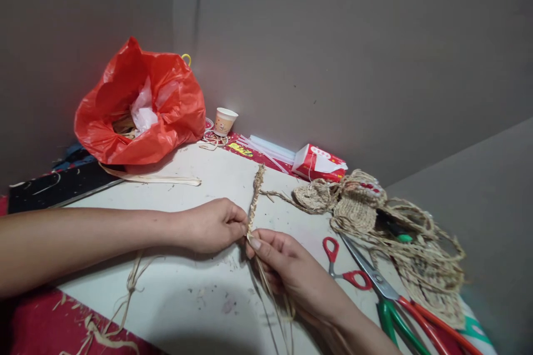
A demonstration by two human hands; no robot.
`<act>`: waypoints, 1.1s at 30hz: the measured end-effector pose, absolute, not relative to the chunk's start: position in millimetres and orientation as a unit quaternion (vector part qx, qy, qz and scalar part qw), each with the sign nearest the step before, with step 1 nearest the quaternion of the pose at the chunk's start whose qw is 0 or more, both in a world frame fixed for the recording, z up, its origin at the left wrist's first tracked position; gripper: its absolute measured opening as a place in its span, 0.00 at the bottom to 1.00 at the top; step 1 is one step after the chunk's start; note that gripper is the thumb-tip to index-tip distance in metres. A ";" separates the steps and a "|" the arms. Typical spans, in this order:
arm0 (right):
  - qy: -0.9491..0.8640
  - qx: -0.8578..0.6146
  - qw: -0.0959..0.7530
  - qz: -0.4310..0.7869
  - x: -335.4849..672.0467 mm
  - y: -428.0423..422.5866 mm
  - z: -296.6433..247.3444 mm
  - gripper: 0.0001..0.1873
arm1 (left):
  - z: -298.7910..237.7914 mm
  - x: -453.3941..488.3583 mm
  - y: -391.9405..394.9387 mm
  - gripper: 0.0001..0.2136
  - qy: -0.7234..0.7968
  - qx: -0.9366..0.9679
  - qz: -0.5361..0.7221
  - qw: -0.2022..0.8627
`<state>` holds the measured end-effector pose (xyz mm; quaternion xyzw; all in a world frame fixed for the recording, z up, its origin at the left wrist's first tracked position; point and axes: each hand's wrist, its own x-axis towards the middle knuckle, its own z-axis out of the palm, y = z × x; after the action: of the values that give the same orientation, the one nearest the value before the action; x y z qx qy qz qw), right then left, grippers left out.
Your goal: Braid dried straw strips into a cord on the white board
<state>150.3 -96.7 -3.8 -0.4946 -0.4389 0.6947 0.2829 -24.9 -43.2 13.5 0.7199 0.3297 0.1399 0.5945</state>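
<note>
A narrow straw braid (255,199) stretches away from me over the white board, its loose strands (270,294) trailing toward me. My left hand (219,224) is closed, its fingertips pinching the braid's near end from the left. From the right, my right hand (277,258) grips the same end between thumb and fingers, the strands running out beneath it. The two hands almost meet there. Some fingers of both hands are hidden. Right of my right hand lie small red-handled scissors (342,269) and larger shears (385,283) with red and green handles.
Woven straw pieces and cords (425,255) pile up at the right. A red plastic bag (141,105) with straw inside stands at the back left. Along the wall are a paper cup (225,122) and a tissue pack (320,162). Knotted straw strands (132,277) lie at front left.
</note>
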 end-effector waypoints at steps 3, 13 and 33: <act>-0.550 -0.512 0.260 0.606 152.3 -96.0 -0.9 0.16 | 9.4 -24.0 -39.4 0.10 0.332 0.703 0.130 0.615; -0.704 -0.545 0.236 0.390 145.3 -101.6 3.9 0.15 | 8.0 -27.3 -38.3 0.08 0.353 0.590 0.087 0.720; -0.616 -0.566 0.244 0.491 138.8 -115.6 12.2 0.16 | 2.4 -22.8 -48.0 0.06 0.364 0.607 0.169 0.686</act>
<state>138.8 -115.6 12.2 -0.5656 -0.6157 0.4915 0.2440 -22.8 -48.0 2.4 0.6073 0.3638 0.1693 0.6857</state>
